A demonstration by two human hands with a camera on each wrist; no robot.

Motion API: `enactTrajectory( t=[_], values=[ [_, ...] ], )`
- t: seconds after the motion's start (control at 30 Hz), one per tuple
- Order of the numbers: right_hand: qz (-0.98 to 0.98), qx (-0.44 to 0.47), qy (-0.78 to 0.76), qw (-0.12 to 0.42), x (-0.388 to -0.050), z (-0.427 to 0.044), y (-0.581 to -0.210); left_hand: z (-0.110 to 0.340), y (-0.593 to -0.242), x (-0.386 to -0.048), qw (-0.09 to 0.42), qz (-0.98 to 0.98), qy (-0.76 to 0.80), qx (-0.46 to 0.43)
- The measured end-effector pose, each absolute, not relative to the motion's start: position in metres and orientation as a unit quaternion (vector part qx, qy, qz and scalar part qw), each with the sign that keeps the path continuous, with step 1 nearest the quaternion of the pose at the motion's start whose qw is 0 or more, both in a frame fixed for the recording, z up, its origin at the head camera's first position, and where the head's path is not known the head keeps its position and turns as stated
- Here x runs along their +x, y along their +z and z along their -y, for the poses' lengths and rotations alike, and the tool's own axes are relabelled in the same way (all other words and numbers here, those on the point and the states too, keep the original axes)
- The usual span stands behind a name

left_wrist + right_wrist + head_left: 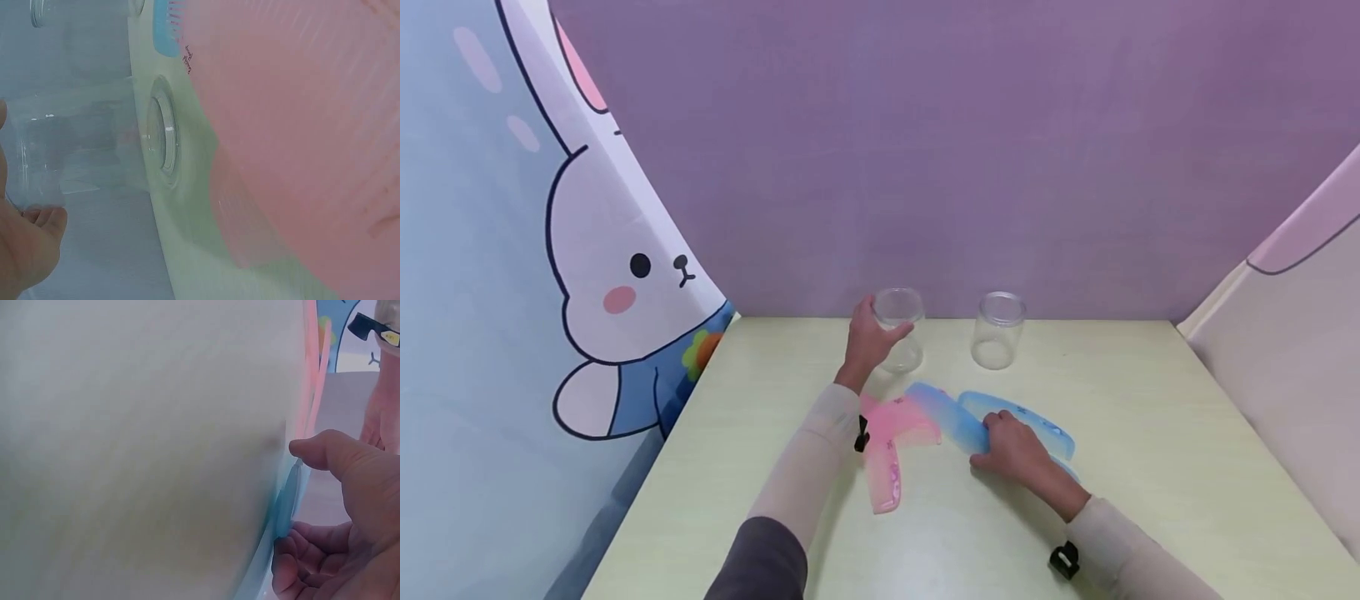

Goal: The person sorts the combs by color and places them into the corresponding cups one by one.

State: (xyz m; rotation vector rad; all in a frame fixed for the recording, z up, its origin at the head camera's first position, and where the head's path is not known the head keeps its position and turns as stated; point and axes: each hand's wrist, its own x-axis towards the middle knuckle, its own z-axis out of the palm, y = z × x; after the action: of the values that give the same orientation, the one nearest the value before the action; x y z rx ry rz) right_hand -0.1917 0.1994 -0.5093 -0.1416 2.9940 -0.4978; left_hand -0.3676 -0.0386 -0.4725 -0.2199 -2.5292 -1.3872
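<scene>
My left hand (871,340) grips the upper part of a clear jar (904,354) at the back of the table; in the left wrist view the fingers of the hand (31,250) curl round the jar (94,144). My right hand (1018,454) is at a blue comb (951,417), with thumb and fingers at its two edges; in the right wrist view the hand (350,512) has the blue comb (287,500) between thumb and fingers. Another blue comb (1030,421) lies behind that hand. Pink combs (883,475) lie overlapping near my left forearm.
A second clear jar (996,333) stands upright to the right of the held one, near the table's back edge. Behind the pale table (1150,450) hangs a purple backdrop (940,150). A rabbit-printed cloth (617,250) is at the left, and a pale cloth (1300,358) at the right.
</scene>
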Motion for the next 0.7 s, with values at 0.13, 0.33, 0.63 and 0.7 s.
enactTrajectory(
  t=[0.13,0.33,0.63,0.7],
  values=[
    [-0.983,-0.051,-0.167,0.046,-0.192,-0.203,-0.507,0.038,-0.473,-0.368,0.124,0.869,-0.473,-0.072],
    [-0.982,-0.074,-0.176,0.019,-0.194,-0.209,-0.5,0.039,-0.469,-0.368,0.126,0.871,-0.47,-0.072],
    [-0.979,-0.095,-0.178,-0.04,-0.206,-0.216,-0.488,0.04,-0.47,-0.368,0.126,0.875,-0.462,-0.073],
    [-0.977,-0.094,-0.182,-0.053,-0.21,-0.218,-0.483,0.04,-0.47,-0.368,0.127,0.875,-0.461,-0.074]
  ],
)
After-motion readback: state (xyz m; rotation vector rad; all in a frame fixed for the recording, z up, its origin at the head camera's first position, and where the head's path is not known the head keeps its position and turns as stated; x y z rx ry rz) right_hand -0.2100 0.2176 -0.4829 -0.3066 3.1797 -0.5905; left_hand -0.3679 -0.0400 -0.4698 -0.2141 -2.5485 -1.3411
